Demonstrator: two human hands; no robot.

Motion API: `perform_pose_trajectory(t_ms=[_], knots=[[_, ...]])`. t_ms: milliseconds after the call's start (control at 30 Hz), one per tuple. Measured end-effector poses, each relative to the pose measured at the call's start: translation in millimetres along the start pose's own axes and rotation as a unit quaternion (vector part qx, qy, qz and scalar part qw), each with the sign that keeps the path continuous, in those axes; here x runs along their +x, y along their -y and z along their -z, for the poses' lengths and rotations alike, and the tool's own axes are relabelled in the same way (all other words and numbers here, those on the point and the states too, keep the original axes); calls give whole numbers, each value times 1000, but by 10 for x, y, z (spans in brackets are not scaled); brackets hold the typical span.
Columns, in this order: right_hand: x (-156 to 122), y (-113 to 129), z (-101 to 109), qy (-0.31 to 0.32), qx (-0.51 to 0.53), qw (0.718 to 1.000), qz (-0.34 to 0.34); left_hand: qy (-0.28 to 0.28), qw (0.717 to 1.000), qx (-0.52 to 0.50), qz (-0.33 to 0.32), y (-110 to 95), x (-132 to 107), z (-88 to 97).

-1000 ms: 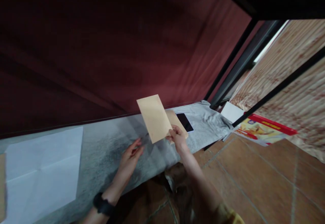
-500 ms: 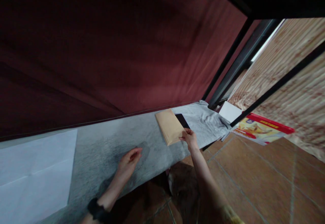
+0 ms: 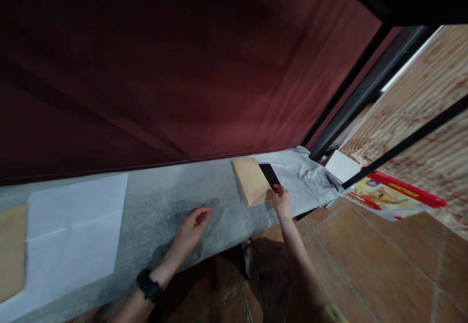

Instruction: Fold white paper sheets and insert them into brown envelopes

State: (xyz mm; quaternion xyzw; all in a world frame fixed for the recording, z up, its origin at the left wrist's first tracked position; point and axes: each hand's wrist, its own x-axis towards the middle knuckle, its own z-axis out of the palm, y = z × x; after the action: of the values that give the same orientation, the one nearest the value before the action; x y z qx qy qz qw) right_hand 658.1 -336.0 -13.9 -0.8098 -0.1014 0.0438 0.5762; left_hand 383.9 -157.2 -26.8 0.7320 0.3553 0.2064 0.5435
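A stack of tan paper envelopes (image 3: 252, 179) lies on the grey cloth of a narrow table. My right hand (image 3: 280, 201) is at its near right corner, the thumb and fingers closed in a pinch on the envelope edge. A black phone-like slab (image 3: 268, 174) lies against the stack's right side, its near end partly covered by my fingertips. My left hand (image 3: 193, 225), with a black band (image 3: 149, 285) at the wrist, hovers over the cloth left of the stack. Its fingers are loosely curled and apart from the thumb, holding nothing.
A creased white sheet (image 3: 76, 230) lies on the table's left, with a tan paper piece (image 3: 12, 250) on it. A dark red curtain (image 3: 164, 69) hangs behind. Right are black frame bars (image 3: 343, 89), a white box (image 3: 341, 166) and a red-yellow printed box (image 3: 395, 193) on the tiled floor.
The view has turned left, bringing the tan paper piece into sight. My right hand has slid slightly along the envelope corner towards the black slab. My left hand stays loosely curled.
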Motion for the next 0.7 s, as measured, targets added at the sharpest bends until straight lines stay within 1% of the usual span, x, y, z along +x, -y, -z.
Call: perform_pose_trajectory(t_ms=[33, 100, 133, 167, 200, 267, 333, 400, 433, 500, 600, 667, 700], knots=[[-24, 20, 5, -20, -43, 998, 38, -6, 1000, 16, -4, -44, -4, 39], [-75, 58, -26, -25, -86, 990, 110, -25, 996, 74, -34, -128, -3, 171], [-102, 73, -64, -12, -87, 987, 133, -41, 989, 133, -52, -159, 1, 266], [-130, 86, -115, 8, -80, 986, 149, -74, 975, 201, -59, -179, 3, 380], [-160, 98, -177, 37, -75, 983, 163, -110, 955, 271, -50, -187, 0, 507], [-227, 119, -313, 79, -68, 976, 190, -182, 903, 389, 7, -169, -29, 780], [-303, 140, -444, 118, -67, 970, 201, -228, 854, 459, 95, -127, -84, 1037], [-383, 164, -555, 156, -61, 964, 208, -242, 820, 488, 174, -89, -148, 1239], [-423, 177, -604, 171, -58, 960, 216, -242, 810, 495, 201, -76, -175, 1314], [-502, 202, -693, 187, -53, 951, 241, -235, 803, 501, 221, -63, -215, 1412], [-625, 238, -825, 206, -54, 940, 268, -232, 807, 499, 215, -48, -229, 1452], [-716, 259, -911, 226, -60, 934, 270, -245, 815, 483, 207, -22, -218, 1445], [-764, 271, -952, 235, -64, 932, 269, -257, 830, 457, 191, -5, -211, 1443]])
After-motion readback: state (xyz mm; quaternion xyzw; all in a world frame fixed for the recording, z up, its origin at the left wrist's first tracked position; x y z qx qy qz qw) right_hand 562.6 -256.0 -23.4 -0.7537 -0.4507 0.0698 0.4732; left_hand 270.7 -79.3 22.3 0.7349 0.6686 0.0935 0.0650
